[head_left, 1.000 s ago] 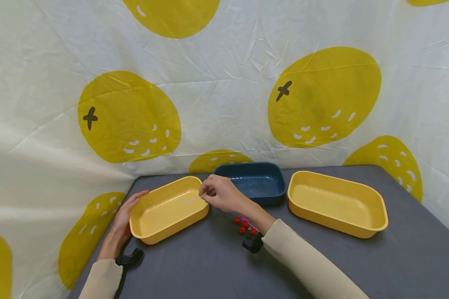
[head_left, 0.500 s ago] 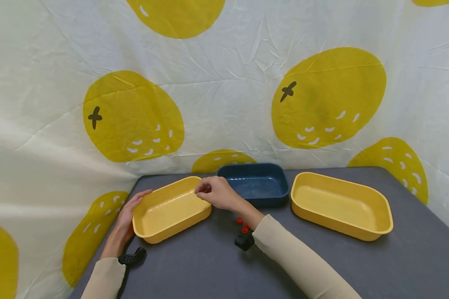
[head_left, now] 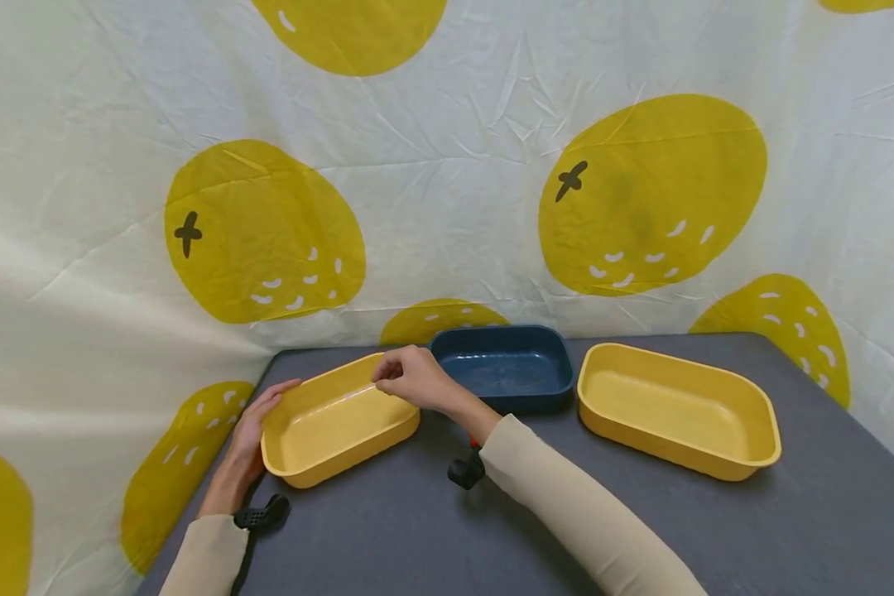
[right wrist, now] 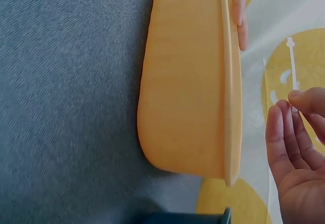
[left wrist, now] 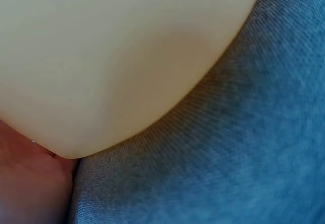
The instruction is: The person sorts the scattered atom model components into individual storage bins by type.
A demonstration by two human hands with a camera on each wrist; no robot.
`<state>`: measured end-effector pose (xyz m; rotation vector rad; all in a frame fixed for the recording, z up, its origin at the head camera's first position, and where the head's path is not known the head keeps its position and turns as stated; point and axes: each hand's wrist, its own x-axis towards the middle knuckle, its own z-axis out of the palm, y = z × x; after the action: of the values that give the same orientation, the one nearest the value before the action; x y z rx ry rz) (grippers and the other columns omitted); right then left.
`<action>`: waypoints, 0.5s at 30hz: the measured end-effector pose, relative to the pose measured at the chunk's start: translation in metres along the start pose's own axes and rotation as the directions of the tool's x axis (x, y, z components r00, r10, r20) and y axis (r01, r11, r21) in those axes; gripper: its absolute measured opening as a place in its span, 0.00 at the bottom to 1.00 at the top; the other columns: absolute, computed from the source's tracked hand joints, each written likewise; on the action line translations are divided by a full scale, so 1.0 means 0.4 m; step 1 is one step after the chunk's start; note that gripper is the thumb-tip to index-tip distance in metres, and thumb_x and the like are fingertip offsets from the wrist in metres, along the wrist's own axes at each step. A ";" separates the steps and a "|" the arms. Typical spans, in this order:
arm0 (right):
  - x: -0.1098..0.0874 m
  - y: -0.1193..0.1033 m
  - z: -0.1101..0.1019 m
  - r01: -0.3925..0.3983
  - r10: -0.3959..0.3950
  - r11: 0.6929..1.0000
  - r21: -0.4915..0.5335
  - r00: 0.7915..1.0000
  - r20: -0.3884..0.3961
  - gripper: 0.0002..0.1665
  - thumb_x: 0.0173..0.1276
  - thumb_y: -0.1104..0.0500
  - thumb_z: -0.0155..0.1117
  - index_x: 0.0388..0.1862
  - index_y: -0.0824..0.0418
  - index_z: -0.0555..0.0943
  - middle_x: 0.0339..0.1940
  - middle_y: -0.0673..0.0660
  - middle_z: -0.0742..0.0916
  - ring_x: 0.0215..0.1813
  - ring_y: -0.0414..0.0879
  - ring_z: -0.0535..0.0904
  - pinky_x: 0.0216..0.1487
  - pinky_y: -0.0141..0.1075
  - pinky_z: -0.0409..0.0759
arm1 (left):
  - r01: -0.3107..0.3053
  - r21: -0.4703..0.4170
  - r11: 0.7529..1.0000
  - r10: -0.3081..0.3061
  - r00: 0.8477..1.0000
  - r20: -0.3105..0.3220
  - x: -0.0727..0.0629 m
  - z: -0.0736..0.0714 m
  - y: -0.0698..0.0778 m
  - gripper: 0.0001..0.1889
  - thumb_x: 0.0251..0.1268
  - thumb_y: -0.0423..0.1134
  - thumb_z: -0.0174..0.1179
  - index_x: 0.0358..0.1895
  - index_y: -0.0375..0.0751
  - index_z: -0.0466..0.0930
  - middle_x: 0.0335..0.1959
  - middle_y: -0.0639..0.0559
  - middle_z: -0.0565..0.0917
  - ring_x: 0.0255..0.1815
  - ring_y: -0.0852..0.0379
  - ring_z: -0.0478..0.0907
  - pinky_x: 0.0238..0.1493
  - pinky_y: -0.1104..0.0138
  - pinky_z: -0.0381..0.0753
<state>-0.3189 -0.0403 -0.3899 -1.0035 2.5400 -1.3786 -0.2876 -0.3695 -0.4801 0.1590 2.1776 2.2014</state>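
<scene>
My left hand (head_left: 248, 432) rests against the left end of a yellow tray (head_left: 316, 473), fingers extended along the outside below its rim; in the left wrist view the palm (left wrist: 30, 176) sits at the tray's corner. Over the tray's far right corner, my right hand (head_left: 417, 379) pinches a thin white stick (right wrist: 292, 64) between thumb and fingertips. This stick has a small knobbed tip and points away from the hand, standing above the rim in the right wrist view. A bit of red (head_left: 474, 443) shows beside my right wrist; the small red balls there are mostly hidden.
A dark blue tray (head_left: 521, 402) stands at the back middle, partly behind my right hand. To its right is a second yellow tray (head_left: 663, 451). The grey table (head_left: 372, 538) meets a white curtain (head_left: 447, 215) printed with yellow fruit at the back and left.
My right hand has moved left over the yellow tray with the white stick. Its wrist and sleeve now cover most of the red balls and the pink thing. My left hand stays on the tray.
</scene>
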 end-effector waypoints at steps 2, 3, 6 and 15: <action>0.010 -0.003 0.010 -0.009 0.009 1.000 0.003 1.000 0.006 0.08 0.72 0.63 0.67 0.45 0.63 0.89 0.40 0.54 0.91 0.36 0.38 0.82 0.38 0.29 0.81 | -0.006 -0.001 1.000 0.006 1.000 0.004 -0.002 -0.003 0.002 0.29 0.88 0.49 0.36 0.81 0.35 0.57 0.69 0.61 0.74 0.66 0.67 0.75 0.64 0.75 0.77; 0.015 -0.005 0.016 -0.012 0.012 1.000 0.007 1.000 0.007 0.07 0.72 0.62 0.67 0.45 0.63 0.89 0.39 0.54 0.91 0.35 0.38 0.82 0.38 0.29 0.81 | -0.011 0.000 1.000 0.011 1.000 0.005 -0.003 -0.005 0.003 0.29 0.88 0.48 0.36 0.80 0.35 0.57 0.68 0.62 0.74 0.66 0.67 0.75 0.64 0.75 0.78; 0.029 -0.006 0.031 -0.015 0.015 1.000 0.010 1.000 0.011 0.08 0.72 0.62 0.68 0.46 0.62 0.89 0.38 0.53 0.91 0.34 0.37 0.82 0.37 0.28 0.81 | -0.024 0.001 1.000 0.024 1.000 0.005 -0.002 -0.008 0.006 0.28 0.88 0.47 0.36 0.80 0.34 0.58 0.67 0.62 0.75 0.66 0.67 0.75 0.63 0.75 0.78; 0.046 0.013 0.072 -0.040 0.039 0.999 0.028 0.999 0.021 0.07 0.72 0.62 0.68 0.44 0.63 0.89 0.35 0.53 0.91 0.32 0.36 0.82 0.35 0.28 0.80 | -0.027 -0.007 1.000 0.027 1.000 0.003 0.000 0.004 -0.001 0.28 0.88 0.47 0.36 0.80 0.34 0.59 0.67 0.63 0.75 0.65 0.69 0.75 0.63 0.75 0.77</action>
<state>-0.3254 -0.0697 -0.4068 -0.9525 2.5042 -1.3829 -0.2876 -0.3679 -0.4803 0.1922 2.1790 2.2206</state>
